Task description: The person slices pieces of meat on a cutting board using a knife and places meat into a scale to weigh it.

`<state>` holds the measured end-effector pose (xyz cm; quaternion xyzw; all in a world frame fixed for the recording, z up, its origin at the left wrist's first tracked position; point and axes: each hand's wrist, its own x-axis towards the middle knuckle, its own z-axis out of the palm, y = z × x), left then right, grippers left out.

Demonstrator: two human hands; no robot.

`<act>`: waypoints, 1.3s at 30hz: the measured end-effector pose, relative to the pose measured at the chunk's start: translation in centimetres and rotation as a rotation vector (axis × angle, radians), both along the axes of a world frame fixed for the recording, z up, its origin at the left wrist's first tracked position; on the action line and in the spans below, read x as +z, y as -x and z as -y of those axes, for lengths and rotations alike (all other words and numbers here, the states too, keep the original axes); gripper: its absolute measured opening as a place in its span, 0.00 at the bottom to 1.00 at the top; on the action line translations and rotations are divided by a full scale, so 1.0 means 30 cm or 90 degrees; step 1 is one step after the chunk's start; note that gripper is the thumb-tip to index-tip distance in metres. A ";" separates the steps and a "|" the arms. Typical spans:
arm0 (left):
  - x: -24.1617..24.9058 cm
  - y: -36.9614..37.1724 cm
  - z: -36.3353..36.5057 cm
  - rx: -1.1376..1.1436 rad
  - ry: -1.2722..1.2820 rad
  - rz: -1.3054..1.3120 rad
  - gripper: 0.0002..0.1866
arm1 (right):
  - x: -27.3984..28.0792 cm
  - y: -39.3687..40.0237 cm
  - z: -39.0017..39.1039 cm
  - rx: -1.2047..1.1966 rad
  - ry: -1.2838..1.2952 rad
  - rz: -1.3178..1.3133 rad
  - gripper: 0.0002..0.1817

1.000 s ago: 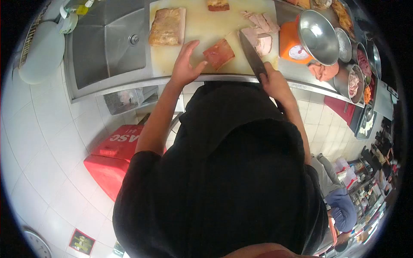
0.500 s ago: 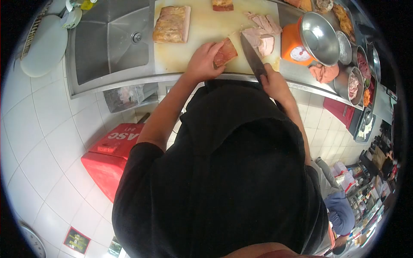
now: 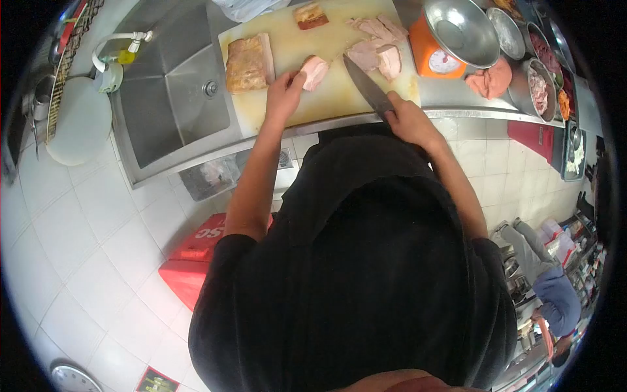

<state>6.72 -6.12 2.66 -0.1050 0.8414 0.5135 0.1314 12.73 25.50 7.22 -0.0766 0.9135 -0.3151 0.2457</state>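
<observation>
My left hand (image 3: 285,97) pinches the near left edge of a piece of pork belly (image 3: 315,72), whose pale cut face shows. A kitchen knife (image 3: 368,87) is in my right hand (image 3: 410,122), fingers wrapped round its handle. Its blade slants up and left over the white cutting board (image 3: 326,108). Beyond the blade lie thin meat slices (image 3: 366,55) and a thicker piece with rind (image 3: 390,62). A large browned pork slab (image 3: 248,64) rests at the board's left, and a smaller chunk (image 3: 310,16) sits near its far edge.
A steel sink (image 3: 183,91) adjoins the board's left. At right stands an orange scale (image 3: 434,55) with a steel bowl (image 3: 462,31), beside pinkish meat (image 3: 490,80) and several bowls of ingredients. A red box (image 3: 196,255) is below left. Another person (image 3: 555,294) is at far right.
My left hand has moved left and lifted or turned the pork piece, so its cut face now shows instead of the browned side. My right hand keeps the knife. The camera view has shifted.
</observation>
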 end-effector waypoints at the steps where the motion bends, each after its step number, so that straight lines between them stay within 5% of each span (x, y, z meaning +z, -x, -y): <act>1: 0.017 0.000 -0.003 -0.005 0.059 0.015 0.23 | -0.001 0.001 -0.001 -0.001 0.002 0.001 0.15; 7: -0.038 -0.051 -0.001 0.109 -0.109 0.094 0.23 | -0.012 0.015 -0.005 -0.021 0.025 0.020 0.16; 13: -0.069 -0.054 -0.063 0.077 -0.215 0.112 0.23 | -0.026 0.052 0.049 -0.019 0.023 0.015 0.16; 22: -0.061 -0.083 -0.162 0.153 -0.274 0.133 0.25 | 0.004 0.115 0.123 -0.067 0.008 -0.102 0.15; 25: -0.100 -0.073 -0.134 0.142 -0.018 -0.132 0.25 | 0.020 0.140 0.141 -0.065 0.012 -0.163 0.14; 28: -0.068 -0.041 -0.136 0.095 0.058 -0.295 0.23 | 0.076 0.177 0.166 -0.064 0.018 -0.135 0.14; 34: -0.045 0.031 -0.175 -0.007 0.059 -0.287 0.21 | 0.068 0.221 0.217 -0.049 0.034 -0.153 0.15; 39: 0.018 0.004 -0.175 -0.190 0.178 -0.369 0.38 | 0.073 0.222 0.170 -0.049 -0.025 -0.081 0.15</act>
